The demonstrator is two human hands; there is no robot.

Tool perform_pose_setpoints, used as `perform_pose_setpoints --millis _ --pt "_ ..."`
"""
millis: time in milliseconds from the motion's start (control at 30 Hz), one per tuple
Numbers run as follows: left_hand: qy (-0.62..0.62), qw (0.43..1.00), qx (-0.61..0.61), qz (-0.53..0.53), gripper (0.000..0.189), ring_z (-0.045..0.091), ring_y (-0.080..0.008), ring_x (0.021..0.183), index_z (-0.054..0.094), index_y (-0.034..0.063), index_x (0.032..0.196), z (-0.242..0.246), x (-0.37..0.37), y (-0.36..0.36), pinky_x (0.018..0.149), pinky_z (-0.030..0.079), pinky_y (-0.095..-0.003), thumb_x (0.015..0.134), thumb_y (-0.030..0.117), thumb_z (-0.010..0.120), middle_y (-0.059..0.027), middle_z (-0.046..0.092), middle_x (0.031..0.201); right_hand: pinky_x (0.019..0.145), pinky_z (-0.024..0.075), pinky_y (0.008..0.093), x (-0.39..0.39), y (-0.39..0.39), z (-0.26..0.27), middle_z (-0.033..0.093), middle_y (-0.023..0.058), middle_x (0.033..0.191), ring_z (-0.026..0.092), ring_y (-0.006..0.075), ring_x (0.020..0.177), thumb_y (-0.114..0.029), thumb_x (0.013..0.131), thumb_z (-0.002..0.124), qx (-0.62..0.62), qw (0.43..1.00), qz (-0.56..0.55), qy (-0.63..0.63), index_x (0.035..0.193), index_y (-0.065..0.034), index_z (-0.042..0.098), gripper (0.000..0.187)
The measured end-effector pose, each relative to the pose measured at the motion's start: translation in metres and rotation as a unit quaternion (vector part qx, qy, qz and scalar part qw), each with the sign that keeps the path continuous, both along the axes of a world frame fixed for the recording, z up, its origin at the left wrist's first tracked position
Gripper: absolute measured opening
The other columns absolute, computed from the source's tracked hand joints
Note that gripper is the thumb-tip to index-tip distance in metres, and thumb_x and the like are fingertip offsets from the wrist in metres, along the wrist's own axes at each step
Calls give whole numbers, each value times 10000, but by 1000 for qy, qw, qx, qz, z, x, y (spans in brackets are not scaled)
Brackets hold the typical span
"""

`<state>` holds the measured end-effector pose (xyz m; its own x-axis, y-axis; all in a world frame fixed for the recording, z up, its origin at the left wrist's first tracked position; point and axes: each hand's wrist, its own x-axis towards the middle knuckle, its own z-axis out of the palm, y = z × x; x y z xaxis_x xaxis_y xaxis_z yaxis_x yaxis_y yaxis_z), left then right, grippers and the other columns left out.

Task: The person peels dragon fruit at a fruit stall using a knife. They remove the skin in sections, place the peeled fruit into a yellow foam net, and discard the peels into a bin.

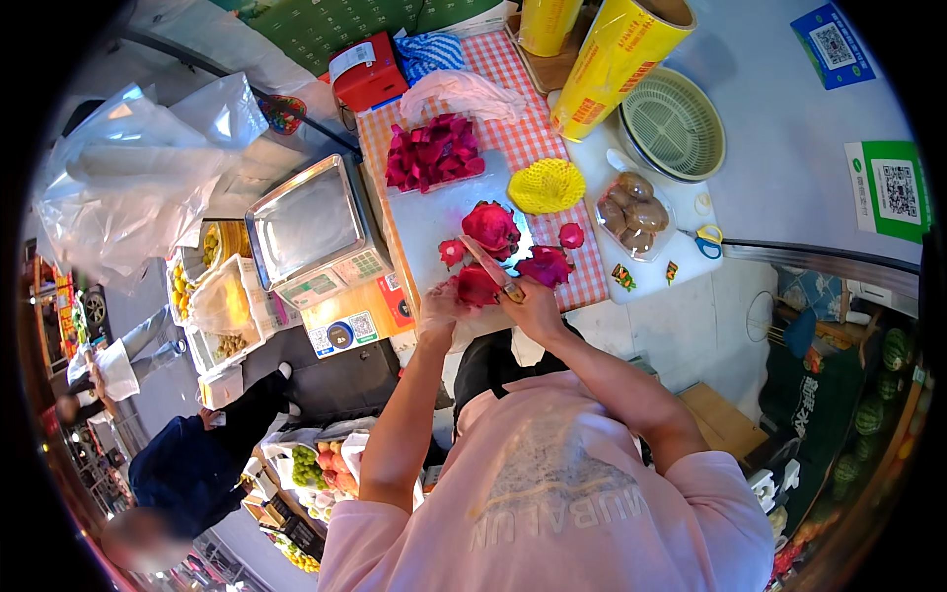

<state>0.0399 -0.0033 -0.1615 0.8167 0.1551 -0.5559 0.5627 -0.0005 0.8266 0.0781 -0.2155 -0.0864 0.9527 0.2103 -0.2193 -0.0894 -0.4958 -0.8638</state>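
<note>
In my right hand (534,309) is a knife (484,259), its handle in my fist and its blade angled up and left over the board. My left hand (439,309), seemingly in a clear plastic glove, steadies a deep-red piece of dragon fruit (477,286). Just beyond the blade sits a pink-skinned dragon fruit (490,226). Dragon fruit peel (546,266) lies right of the knife, and small cut ends (452,252) rest either side. Farther back on the pale cutting board (422,222), a clear tray holds magenta dragon fruit chunks (434,153).
A yellow foam fruit net (547,186) lies by the board. To the right are a clear pack of brown fruit (634,213), scissors (706,241), a green colander (672,122) and yellow film rolls (610,66). At left stands a scale (311,222). A person (185,473) stands lower left.
</note>
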Motion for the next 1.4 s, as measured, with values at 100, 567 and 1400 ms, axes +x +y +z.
perform_pose_setpoints --millis 100,567,1400 --pt "8 999 -27 36 198 666 -215 727 661 -25 1064 0 -17 2 642 535 -331 1045 124 532 -114 703 974 657 522 470 -1 -1 2 667 227 773 680 405 733 -207 849 740 -11 999 24 27 1001 -29 727 235" --pt "-107 935 -297 165 441 738 -273 858 599 -107 1297 148 -20 -14 754 623 -362 980 185 690 -178 726 1100 554 471 350 19 -14 72 611 81 606 536 124 545 -159 852 764 72 993 63 -69 852 -11 698 162" --pt "-130 981 -124 80 431 698 -138 791 606 -117 1289 228 17 -55 677 574 -265 880 12 650 -118 737 1027 522 408 322 38 -32 106 563 1 578 491 59 571 -133 839 721 227 973 -38 17 712 2 622 211"
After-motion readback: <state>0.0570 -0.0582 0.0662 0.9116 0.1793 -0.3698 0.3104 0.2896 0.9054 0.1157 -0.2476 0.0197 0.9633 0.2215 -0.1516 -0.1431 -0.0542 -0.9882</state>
